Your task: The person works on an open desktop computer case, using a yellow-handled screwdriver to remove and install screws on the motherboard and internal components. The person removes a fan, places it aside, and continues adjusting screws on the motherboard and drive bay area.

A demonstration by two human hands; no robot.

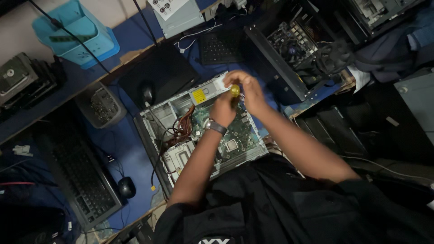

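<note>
A yellow screwdriver handle (234, 90) shows above an open grey computer case (153, 118) holding a green circuit board (237, 133), red-brown wires (183, 126) and a yellow label (199, 96). The table cover (131, 149) is deep blue, with a black keyboard (81, 174) and a black mouse (127, 186) on it. A light blue plastic bin (74, 34) stands at the back, and the sleeve (253, 203) is black.

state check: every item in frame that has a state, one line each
computer case: side panel off, lying flat, board exposed
second case: open, insides showing
screwdriver: yellow handle gripped by both hands, over the open case
left hand: closed around the screwdriver, watch on wrist
right hand: closed on the handle top
keyboard: flat on the blue surface, untouched
mouse: beside the keyboard, untouched
blue bin: upright
</note>
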